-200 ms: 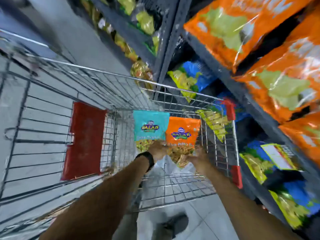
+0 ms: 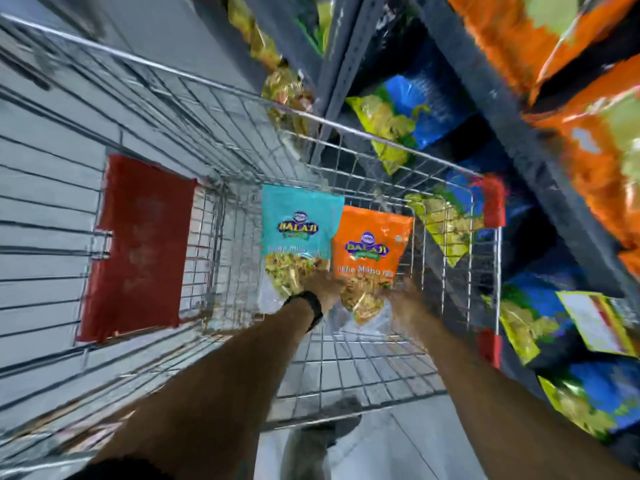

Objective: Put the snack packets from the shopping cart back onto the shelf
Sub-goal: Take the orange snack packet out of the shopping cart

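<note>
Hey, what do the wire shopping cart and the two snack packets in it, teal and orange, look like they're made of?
Wire shopping cart: shiny bare metal, probably plated steel, a thin rod grid with red, seemingly plastic corner bumpers. Teal snack packet and orange snack packet: glossy printed plastic film, creased and catching glare, each with a clear window showing the snack.

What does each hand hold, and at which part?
Left hand: teal packet, bottom edge. Right hand: orange packet, bottom edge.
</note>
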Demonstrator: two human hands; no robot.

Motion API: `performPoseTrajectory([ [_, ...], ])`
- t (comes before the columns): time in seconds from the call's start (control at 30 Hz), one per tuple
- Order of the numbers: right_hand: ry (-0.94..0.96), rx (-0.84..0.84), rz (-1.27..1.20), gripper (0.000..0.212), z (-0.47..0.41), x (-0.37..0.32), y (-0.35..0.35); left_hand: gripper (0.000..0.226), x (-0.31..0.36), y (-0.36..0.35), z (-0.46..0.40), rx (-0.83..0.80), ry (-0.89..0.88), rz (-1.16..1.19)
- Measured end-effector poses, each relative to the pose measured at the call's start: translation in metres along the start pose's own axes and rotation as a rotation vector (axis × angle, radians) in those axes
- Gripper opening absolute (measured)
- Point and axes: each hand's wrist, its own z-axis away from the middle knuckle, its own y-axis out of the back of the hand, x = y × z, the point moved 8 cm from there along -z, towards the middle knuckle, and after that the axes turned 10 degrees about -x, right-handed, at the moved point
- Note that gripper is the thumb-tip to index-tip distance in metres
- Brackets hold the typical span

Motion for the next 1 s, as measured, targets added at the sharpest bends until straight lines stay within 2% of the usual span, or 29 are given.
performPoseTrajectory([
  [0.07,-0.027,-0.005,-0.015,0.038,-0.009,0.001,-0.001,0.016,0.006,-0.005,-0.004,0.016,-0.002,-0.079],
  [0.13,-0.059,-0.004,-0.039,0.041,-0.018,0.006,-0.002,0.031,0.003,-0.011,-0.012,0.033,0.018,-0.119],
  [0.2,-0.079,-0.025,-0.062,0.035,-0.021,0.010,-0.005,0.016,-0.001,-0.014,-0.018,0.021,0.012,-0.109],
  [0.23,-0.084,-0.029,-0.075,0.025,-0.022,0.012,-0.004,0.022,-0.003,-0.014,-0.021,0.022,0.011,-0.081],
  [0.27,-0.092,-0.028,-0.085,0.014,-0.020,0.013,-0.002,0.041,-0.007,-0.013,-0.024,0.038,0.013,-0.050],
  [0.33,-0.105,-0.047,-0.113,0.009,-0.014,0.013,0.000,0.058,-0.005,-0.008,-0.018,0.042,0.005,0.024],
  [0.47,-0.104,-0.083,-0.121,0.019,0.018,-0.002,-0.003,0.063,0.007,-0.005,0.008,-0.032,-0.042,0.123],
  [0.53,-0.081,-0.081,-0.118,0.022,0.042,-0.013,-0.003,0.051,0.016,-0.002,0.030,-0.044,-0.100,0.105],
  [0.6,-0.048,-0.094,-0.128,0.014,0.074,-0.021,-0.002,0.039,0.027,0.001,0.061,-0.047,-0.166,0.112],
  [0.73,0.102,-0.108,-0.184,0.022,0.150,-0.040,0.005,0.041,0.047,0.000,0.133,-0.058,-0.251,0.188],
  [0.83,0.298,-0.091,-0.243,0.011,0.217,-0.058,0.020,0.051,0.067,-0.007,0.194,-0.053,-0.363,0.242],
  [1.0,0.672,-0.027,-0.307,0.012,0.356,-0.077,0.069,0.057,0.125,-0.039,0.329,-0.034,-0.726,0.280],
])
